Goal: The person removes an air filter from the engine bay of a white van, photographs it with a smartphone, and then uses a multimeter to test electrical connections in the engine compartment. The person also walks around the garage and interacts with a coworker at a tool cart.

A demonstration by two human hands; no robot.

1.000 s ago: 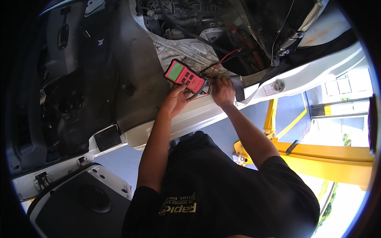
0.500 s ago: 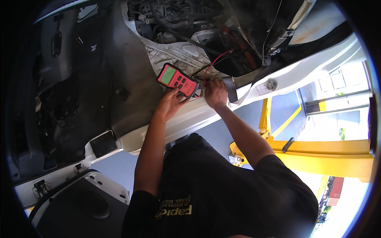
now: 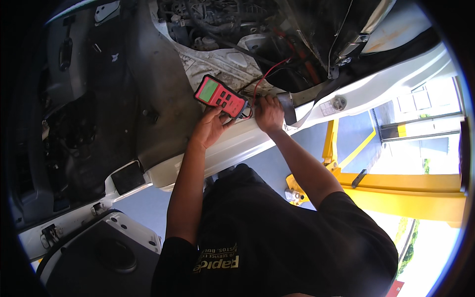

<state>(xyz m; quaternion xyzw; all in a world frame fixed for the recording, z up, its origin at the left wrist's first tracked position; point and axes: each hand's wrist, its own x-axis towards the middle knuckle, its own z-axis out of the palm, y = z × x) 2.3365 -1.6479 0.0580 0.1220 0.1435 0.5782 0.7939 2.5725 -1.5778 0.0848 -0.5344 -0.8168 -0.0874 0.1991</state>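
My left hand (image 3: 210, 129) holds a red and black handheld battery tester (image 3: 221, 96) by its lower edge, thumb on the front near the buttons. Its greenish screen faces up. Red and black test leads (image 3: 261, 79) run from the tester's end into the dark recess below the engine. Beside the leads, my right hand (image 3: 270, 115) rests on the white body ledge with its fingers curled together. Whatever is under those fingertips is hidden. A dark flap (image 3: 287, 108) of trim lies right against this hand.
The exposed engine (image 3: 213, 24) lies beyond the tester. Dark cab flooring (image 3: 158, 94) spreads to the left, above an open door (image 3: 94, 252). A yellow lift arm (image 3: 405, 188) stands at right, by the white body sill (image 3: 222, 156).
The tester has shifted very slightly up and left in the view with my left hand. My right hand stays in nearly the same place beside the leads.
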